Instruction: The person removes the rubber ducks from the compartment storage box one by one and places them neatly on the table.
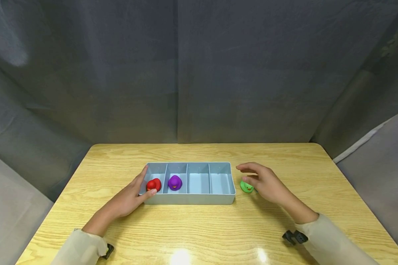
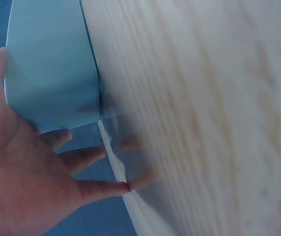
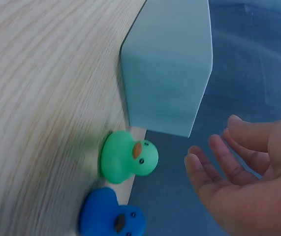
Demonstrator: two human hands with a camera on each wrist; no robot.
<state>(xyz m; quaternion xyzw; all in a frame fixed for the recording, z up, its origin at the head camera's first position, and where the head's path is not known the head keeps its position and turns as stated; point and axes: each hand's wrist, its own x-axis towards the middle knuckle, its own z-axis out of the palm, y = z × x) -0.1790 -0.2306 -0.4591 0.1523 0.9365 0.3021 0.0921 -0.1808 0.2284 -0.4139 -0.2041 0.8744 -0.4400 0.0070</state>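
From my remote station I view the right hand [image 1: 266,184] above the table, thumb and fingers well parted and lightly bent, holding nothing. Beneath it, a green duck [image 1: 247,186] sits on the table just beside the right end of the tray [image 1: 189,199]; the right-wrist view shows a gap between fingertips and duck. A blue duck [image 3: 103,214] stands next to the green one, largely covered by the hand in the head view; whether the two touch I cannot tell. The left hand [image 1: 129,198] spans the tray's left end, its thumb at the front rim, its fingers spread and extended rather than wrapped. Within the tray's row of four compartments, a red duck [image 1: 156,183] occupies the leftmost and a purple duck [image 1: 175,182] the second. The wooden table [image 1: 192,232] ends at a dark cloth [image 1: 238,73].

I judge the principal hazard to be crowding: fingers closing on the green duck could nudge the blue one aside, since they lie so near, or knock the tray's end wall. With the left hand so lightly set, such a knock could slide the tray. A high, off-centre pinch might let the rounded duck slip or topple.
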